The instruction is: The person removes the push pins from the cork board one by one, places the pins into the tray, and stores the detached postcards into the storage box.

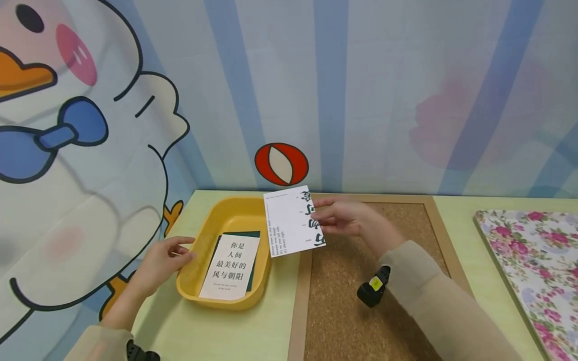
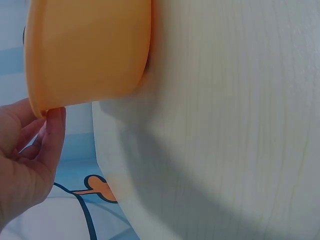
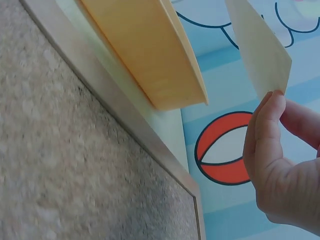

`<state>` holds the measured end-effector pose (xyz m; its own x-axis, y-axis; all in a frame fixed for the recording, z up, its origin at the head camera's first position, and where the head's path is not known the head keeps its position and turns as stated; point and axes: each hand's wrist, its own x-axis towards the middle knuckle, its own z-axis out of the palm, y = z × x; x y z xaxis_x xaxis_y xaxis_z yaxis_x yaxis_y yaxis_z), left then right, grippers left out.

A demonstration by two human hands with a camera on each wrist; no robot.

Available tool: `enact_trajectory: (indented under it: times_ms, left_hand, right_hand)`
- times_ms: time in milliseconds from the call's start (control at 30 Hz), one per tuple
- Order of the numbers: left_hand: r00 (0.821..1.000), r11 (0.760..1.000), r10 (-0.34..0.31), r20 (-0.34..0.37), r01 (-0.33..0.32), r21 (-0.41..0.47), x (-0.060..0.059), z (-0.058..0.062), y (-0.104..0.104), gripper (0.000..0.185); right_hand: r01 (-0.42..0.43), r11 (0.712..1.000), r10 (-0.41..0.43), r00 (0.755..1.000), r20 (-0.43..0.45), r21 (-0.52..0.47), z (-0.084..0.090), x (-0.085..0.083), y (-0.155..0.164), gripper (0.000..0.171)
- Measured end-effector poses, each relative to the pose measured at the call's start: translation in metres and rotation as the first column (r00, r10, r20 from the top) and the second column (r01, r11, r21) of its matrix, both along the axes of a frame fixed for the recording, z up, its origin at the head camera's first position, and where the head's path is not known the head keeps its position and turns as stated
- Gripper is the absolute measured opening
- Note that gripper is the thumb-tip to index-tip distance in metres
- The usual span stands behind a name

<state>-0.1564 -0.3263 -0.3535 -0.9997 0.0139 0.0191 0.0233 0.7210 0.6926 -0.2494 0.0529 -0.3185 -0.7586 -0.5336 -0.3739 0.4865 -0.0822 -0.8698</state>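
Note:
My right hand (image 1: 345,218) pinches a white card (image 1: 289,223) printed with large dark green characters and small lines of text. The card is held up beside the right rim of a yellow plastic basket (image 1: 259,298) and overlaps it in the head view. From the right wrist view, the card's plain back (image 3: 262,52) shows, with thumb and fingers at its lower corner. At the basket's left side, my left hand (image 1: 162,263) grips the rim between thumb and fingers. Inside the basket, a white card with black characters (image 1: 230,268) lies over a dark green one (image 1: 243,233).
A cork board (image 1: 352,301) with a wooden frame lies right of the basket on the pale wood-grain table (image 1: 235,333). Farther right is a flower-patterned board (image 1: 533,271). Behind the table hangs a striped backdrop (image 1: 379,100) with a cartoon duck.

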Motion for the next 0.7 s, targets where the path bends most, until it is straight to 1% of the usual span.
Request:
enact_trajectory:
  times_ms: [100,267,500,700]
  left_hand:
    - [1.000,1.000,0.000,0.001,0.000,-0.005,0.000,0.000,-0.001,0.042]
    - [1.000,1.000,0.003,0.010,-0.003,-0.004,0.000,0.000,-0.001,0.043]
    - [1.000,1.000,0.004,0.012,-0.004,-0.008,0.001,0.001,-0.002,0.042]
    - [1.000,1.000,0.011,0.002,-0.011,-0.008,0.000,0.000,0.000,0.042]
  right_hand:
    - [0.029,0.999,-0.029,1.000,0.011,0.014,0.000,0.000,-0.007,0.044]
    - [0.053,0.998,-0.053,0.998,0.018,0.027,-0.002,0.000,-0.017,0.045]
    - [0.067,0.997,-0.067,0.998,0.013,0.032,-0.006,0.002,-0.029,0.046]
    - [0.077,0.994,-0.079,0.997,0.014,0.072,-0.007,0.005,-0.041,0.048]
